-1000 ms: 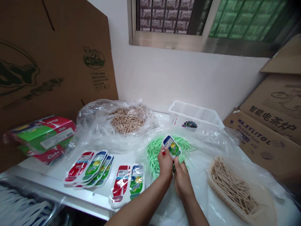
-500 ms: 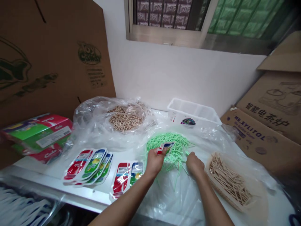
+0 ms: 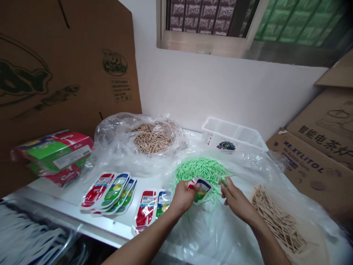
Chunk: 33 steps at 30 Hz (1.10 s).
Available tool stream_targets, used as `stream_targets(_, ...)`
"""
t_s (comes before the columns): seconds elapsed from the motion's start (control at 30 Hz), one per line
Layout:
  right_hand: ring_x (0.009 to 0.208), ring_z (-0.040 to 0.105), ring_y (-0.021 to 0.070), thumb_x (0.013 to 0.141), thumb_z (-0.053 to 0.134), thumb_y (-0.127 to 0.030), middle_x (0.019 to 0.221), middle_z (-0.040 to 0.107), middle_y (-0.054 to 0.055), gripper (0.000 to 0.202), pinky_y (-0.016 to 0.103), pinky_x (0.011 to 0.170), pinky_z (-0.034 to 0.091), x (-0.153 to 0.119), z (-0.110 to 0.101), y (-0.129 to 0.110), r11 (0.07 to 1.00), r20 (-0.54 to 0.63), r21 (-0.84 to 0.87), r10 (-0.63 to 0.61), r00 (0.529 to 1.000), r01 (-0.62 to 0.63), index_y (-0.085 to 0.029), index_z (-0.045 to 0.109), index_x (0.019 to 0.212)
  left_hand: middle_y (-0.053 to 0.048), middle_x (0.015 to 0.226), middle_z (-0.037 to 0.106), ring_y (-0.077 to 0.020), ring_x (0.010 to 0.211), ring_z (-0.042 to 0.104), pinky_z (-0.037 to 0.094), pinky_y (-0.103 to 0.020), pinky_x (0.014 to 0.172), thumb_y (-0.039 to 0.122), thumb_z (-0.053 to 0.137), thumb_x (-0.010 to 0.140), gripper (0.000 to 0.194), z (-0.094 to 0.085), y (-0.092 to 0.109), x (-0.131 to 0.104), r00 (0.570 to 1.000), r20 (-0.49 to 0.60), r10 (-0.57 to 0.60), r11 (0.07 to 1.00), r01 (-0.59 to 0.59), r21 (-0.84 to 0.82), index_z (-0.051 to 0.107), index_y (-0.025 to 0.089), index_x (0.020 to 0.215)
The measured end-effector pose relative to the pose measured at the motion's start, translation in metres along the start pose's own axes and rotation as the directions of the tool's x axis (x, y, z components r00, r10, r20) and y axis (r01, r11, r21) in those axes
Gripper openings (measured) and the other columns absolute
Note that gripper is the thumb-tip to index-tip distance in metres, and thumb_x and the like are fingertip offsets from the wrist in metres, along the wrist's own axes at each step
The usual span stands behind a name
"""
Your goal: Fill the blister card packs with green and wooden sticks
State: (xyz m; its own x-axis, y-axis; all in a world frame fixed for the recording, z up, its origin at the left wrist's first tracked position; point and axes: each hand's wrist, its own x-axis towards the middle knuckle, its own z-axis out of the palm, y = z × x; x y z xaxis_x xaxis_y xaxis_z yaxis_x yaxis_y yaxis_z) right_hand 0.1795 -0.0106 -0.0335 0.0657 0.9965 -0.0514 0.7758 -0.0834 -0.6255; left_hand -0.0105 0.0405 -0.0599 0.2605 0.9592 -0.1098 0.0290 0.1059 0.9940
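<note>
Lowered toward the near side of the green stick pile (image 3: 200,169) since half a second ago: printed pack (image 3: 204,192), clamped between thumb and fingers of the left hand (image 3: 183,197). Small green bunch (image 3: 223,181), count unclear: apparently pinched by the right hand (image 3: 237,197), beside the pack. Handling advised: light left grip, no creasing; snug right pinch.

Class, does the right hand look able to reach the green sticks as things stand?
Probably yes: the right hand is beside the green sticks, with nothing visible between them, though it seems to pinch a small greenish item.
</note>
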Motion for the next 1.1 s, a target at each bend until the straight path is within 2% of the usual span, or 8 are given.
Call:
stream_targets(0.13,0.076,0.059,0.0187,0.093,0.027,-0.039,0.080,0.059,0.003,0.018,0.029,0.070,0.044,-0.022,-0.010,-0.025,0.994,0.014,0.034,-0.105,0.994,0.104,-0.024,0.037,0.092,0.006,0.046,0.040,-0.0073,0.046,0.034,0.026,-0.021,0.047,0.032,0.067,0.063,0.028,0.005,0.008,-0.007,0.999,0.011,0.051,0.999,-0.050,-0.017,0.049,0.015,0.048)
stream_targets(0.23,0.074,0.058,0.0188,0.093,0.026,-0.038,0.079,0.058,0.002,0.018,0.030,0.070,0.043,-0.033,-0.014,-0.037,0.989,0.038,0.005,-0.150,0.988,0.150,-0.025,0.037,0.087,0.006,0.050,0.042,-0.0080,0.049,0.037,0.027,-0.020,0.049,0.028,0.065,0.065,0.025,0.008,0.012,-0.012,0.995,-0.008,0.100,0.995,-0.100,0.004,0.048,0.016,0.052)
stream_targets(0.3,0.073,0.057,0.0191,0.093,0.026,-0.038,0.079,0.058,0.002,0.019,0.030,0.069,0.042,-0.038,-0.015,-0.041,0.989,0.042,-0.018,-0.146,0.988,0.147,-0.025,0.037,0.086,0.005,0.053,0.044,-0.0092,0.052,0.040,0.029,-0.020,0.051,0.027,0.062,0.068,0.019,0.009,0.013,-0.015,0.989,-0.003,0.151,0.986,-0.150,0.075,0.050,0.016,0.058)
stream_targets(0.43,0.072,0.057,0.0197,0.093,0.025,-0.040,0.077,0.058,0.002,0.021,0.029,0.066,0.040,-0.044,-0.016,-0.045,0.992,0.042,-0.055,-0.115,0.992,0.118,-0.025,0.037,0.085,0.003,0.063,0.053,-0.0122,0.061,0.047,0.033,-0.021,0.056,0.028,0.061,0.072,0.014,0.009,0.019,-0.023,0.971,0.010,0.238,0.936,-0.232,0.264,0.052,0.017,0.068)
stream_targets(0.6,0.074,0.058,0.0199,0.094,0.024,-0.040,0.077,0.059,0.002,0.021,0.028,0.064,0.038,-0.053,-0.019,-0.049,0.992,0.061,-0.078,-0.100,0.993,0.104,-0.025,0.037,0.087,0.001,0.067,0.057,-0.0144,0.065,0.051,0.034,-0.023,0.059,0.029,0.059,0.076,0.013,0.010,0.025,-0.030,0.959,0.017,0.283,0.881,-0.267,0.391,0.054,0.018,0.071)
stream_targets(0.8,0.070,0.059,0.0194,0.094,0.025,-0.035,0.076,0.060,0.002,0.018,0.027,0.061,0.035,-0.059,-0.022,-0.051,0.983,0.079,-0.150,-0.094,0.992,0.105,-0.024,0.037,0.085,-0.002,0.079,0.062,-0.0171,0.075,0.056,0.039,-0.024,0.065,0.028,0.056,0.080,0.009,0.012,0.025,-0.034,0.913,0.090,0.398,0.815,-0.397,0.421,0.059,0.019,0.079)
stream_targets(1.0,0.072,0.060,0.0203,0.094,0.024,-0.032,0.080,0.062,0.002,0.017,0.026,0.060,0.035,-0.064,-0.031,-0.051,0.966,0.090,-0.219,-0.120,0.989,0.137,-0.025,0.040,0.095,-0.003,0.083,0.064,-0.0185,0.079,0.058,0.041,-0.026,0.069,0.028,0.053,0.082,0.011,0.013,0.025,-0.037,0.900,0.097,0.426,0.789,-0.422,0.447,0.060,0.020,0.084)
stream_targets(1.1,0.073,0.061,0.0209,0.093,0.026,-0.028,0.080,0.063,0.003,0.017,0.026,0.061,0.035,-0.067,-0.037,-0.050,0.947,0.125,-0.281,-0.126,0.984,0.157,-0.025,0.041,0.098,-0.003,0.082,0.064,-0.0185,0.080,0.058,0.041,-0.026,0.069,0.026,0.052,0.083,0.009,0.013,0.024,-0.036,0.876,0.108,0.471,0.747,-0.461,0.480,0.060,0.020,0.084)
